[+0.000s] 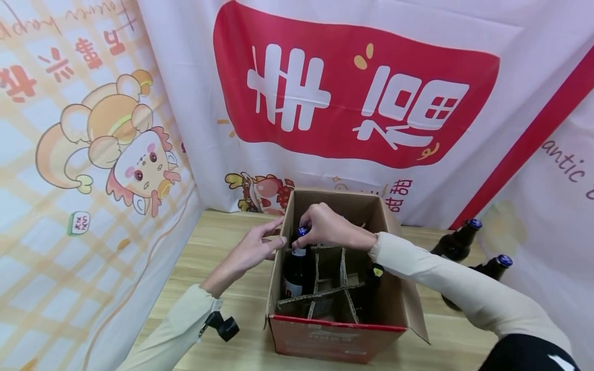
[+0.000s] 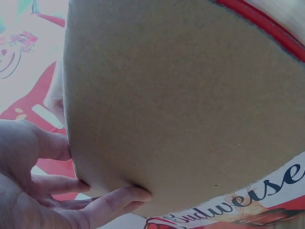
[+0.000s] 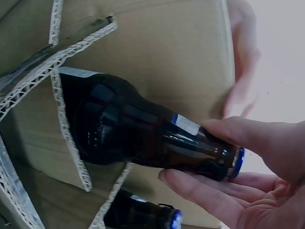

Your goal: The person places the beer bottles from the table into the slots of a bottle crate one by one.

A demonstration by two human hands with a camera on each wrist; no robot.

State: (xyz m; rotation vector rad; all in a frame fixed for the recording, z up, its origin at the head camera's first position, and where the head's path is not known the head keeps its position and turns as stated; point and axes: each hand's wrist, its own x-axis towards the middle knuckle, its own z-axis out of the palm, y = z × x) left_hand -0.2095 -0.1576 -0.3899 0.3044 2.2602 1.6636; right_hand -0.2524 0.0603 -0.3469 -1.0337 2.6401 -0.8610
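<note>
Nearest you, an open, red-edged brown cardboard box [image 1: 320,340] stands on the pale wooden table [image 1: 246,293]; your left hand [image 1: 252,247], fingers fairly straight, rests against its left wall, a useful brace. Inside, your right hand [image 1: 327,226] pinches the neck of a dark, blue-capped glass bottle [image 1: 297,270] in a left-hand cell of the brown cardboard dividers [image 3: 33,136]. Keep it upright and off their edges. Farther right stand two matching loose bottles [image 1: 455,245], before a red-and-white curtain [image 1: 357,93].

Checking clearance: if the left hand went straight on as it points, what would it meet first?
The side of the Budweiser carton; the left hand appears to touch it, with no clear gap.
</note>
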